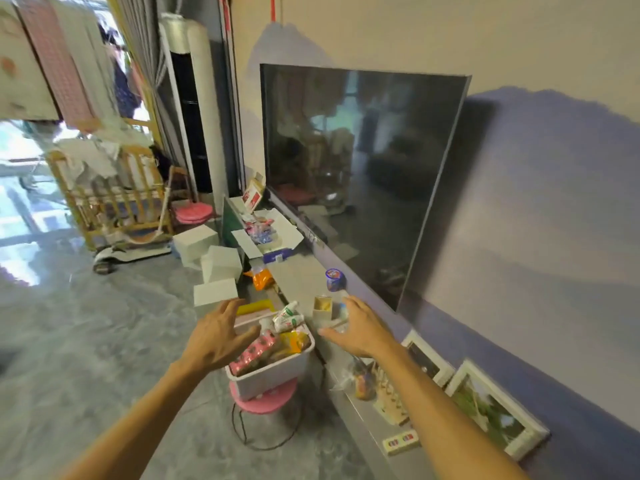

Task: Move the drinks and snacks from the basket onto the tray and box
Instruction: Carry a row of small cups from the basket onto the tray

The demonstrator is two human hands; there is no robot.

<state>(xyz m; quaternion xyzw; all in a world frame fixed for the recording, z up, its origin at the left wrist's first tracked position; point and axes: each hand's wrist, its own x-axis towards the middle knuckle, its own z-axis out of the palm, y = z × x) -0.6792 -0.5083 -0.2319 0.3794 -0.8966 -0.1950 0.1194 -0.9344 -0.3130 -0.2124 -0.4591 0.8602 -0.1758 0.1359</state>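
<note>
A white basket (277,374) stands on a pink stool (266,400) in front of the TV shelf. It holds a pink spotted snack pack (254,351), a yellow packet (292,342) and white drink pouches (285,317). My left hand (216,332) hovers over the basket's left rim, fingers spread, holding nothing. My right hand (362,329) hovers just right of the basket above the shelf, fingers apart and empty. Farther along the shelf lies an open white box (287,230) with small packets in it. A yellow-edged tray (254,308) shows just behind the basket.
A large dark TV (360,174) stands on the grey shelf (304,275). On the shelf are a blue-lidded cup (334,279), an orange bag (262,278), a small wooden holder (322,306) and picture frames (491,410). White foam blocks (214,261) sit on the floor to the left.
</note>
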